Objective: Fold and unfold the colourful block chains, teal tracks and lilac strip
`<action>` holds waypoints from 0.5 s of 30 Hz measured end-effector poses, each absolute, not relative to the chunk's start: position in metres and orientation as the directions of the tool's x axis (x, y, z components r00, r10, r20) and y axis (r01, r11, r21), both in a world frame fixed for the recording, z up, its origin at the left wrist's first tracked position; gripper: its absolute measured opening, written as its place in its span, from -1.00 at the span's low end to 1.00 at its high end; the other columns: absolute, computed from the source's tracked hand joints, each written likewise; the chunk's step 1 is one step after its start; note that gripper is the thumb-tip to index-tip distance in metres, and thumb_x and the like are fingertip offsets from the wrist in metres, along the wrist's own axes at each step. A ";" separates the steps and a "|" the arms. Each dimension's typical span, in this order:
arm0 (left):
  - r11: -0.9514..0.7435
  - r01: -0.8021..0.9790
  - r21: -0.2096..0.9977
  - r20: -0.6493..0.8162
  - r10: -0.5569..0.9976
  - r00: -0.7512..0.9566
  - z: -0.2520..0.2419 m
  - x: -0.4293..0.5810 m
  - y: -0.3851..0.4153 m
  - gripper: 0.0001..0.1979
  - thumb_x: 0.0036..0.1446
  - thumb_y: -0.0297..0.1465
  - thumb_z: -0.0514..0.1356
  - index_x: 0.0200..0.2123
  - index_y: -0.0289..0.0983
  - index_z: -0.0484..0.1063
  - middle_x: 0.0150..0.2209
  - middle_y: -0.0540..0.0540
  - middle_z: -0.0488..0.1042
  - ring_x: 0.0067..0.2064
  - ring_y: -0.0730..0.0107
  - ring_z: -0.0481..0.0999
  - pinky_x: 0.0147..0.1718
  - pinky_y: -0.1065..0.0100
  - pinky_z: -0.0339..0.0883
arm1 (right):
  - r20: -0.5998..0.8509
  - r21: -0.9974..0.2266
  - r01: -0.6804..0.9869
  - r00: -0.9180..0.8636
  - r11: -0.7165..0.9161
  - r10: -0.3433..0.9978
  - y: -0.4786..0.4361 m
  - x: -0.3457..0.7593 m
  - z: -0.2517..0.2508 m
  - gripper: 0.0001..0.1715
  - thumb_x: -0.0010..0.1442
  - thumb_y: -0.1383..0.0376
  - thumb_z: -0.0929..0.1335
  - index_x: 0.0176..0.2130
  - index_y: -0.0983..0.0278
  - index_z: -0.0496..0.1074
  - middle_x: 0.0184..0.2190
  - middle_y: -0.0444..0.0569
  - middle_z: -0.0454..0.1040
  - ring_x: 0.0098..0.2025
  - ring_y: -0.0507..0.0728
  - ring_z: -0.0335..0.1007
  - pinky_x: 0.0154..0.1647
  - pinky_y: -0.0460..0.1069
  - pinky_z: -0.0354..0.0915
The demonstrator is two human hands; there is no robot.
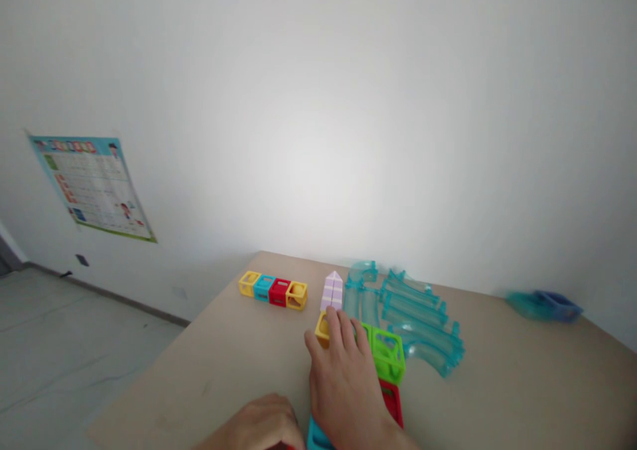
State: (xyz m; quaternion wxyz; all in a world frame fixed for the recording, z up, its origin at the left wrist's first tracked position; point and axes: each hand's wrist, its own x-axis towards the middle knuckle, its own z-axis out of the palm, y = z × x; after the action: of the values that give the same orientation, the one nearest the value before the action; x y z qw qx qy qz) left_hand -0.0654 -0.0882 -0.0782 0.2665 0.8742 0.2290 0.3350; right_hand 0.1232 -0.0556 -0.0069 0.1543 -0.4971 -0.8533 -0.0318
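Note:
My right hand (346, 380) reaches over a group of hollow cube blocks, fingers bent down over their far side. Its thumb lies by the left of a yellow cube block (322, 329), gripping it. Green cube blocks (388, 355) show right of the fingers, with a red cube block (392, 400) nearer me and a blue block (318, 437) below the palm. My left hand (263, 423) is curled at the bottom edge around a red block, of which only a sliver shows. Beyond the fingers lies a lilac pointed piece (332, 291).
A row of yellow, blue and red cube blocks (279, 292) lies at the table's back left. Clear teal track pieces (415, 314) are grouped at the back. A blurred teal and blue item (547, 306) sits far right. The table (239, 350) adjoins a white wall (318, 138) bearing a poster (97, 188).

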 end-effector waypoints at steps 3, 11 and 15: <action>-0.611 0.360 0.705 0.290 0.712 0.639 -0.059 -0.065 -0.099 -0.69 0.09 -0.07 0.19 -0.26 -0.19 0.41 -0.36 -0.09 0.48 -0.34 0.36 0.44 -0.31 0.43 0.29 | 0.298 -0.082 0.861 -0.460 0.502 0.837 -0.056 0.123 -0.007 -0.55 0.15 0.23 0.31 0.05 0.21 0.38 0.30 0.19 0.08 0.32 0.45 -0.12 0.24 0.30 -0.19; -0.490 0.452 0.746 0.205 0.814 0.544 -0.035 -0.063 -0.112 -0.58 -0.07 -0.11 0.31 -0.14 -0.17 0.46 -0.32 -0.12 0.49 -0.32 0.30 0.45 -0.30 0.38 0.31 | 0.318 -0.058 0.873 -0.444 0.485 0.838 -0.056 0.121 -0.005 -0.59 0.15 0.24 0.32 0.01 0.22 0.40 0.29 0.26 0.08 0.31 0.45 -0.08 0.23 0.28 -0.17; -0.609 0.366 0.704 0.356 0.748 0.560 -0.033 -0.067 -0.109 -0.55 -0.10 -0.04 0.28 -0.20 -0.20 0.49 -0.42 -0.16 0.49 -0.39 0.26 0.47 -0.37 0.33 0.33 | 0.322 -0.047 0.877 -0.440 0.479 0.838 -0.056 0.121 -0.006 -0.60 0.15 0.23 0.33 0.01 0.20 0.40 0.29 0.21 0.10 0.31 0.44 -0.08 0.22 0.28 -0.17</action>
State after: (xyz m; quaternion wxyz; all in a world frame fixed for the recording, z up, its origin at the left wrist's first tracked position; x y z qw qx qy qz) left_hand -0.0671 -0.1092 -0.0330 0.2897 0.8342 0.3340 0.3296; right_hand 0.1210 -0.0561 -0.0063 0.1524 -0.5066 -0.8463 -0.0632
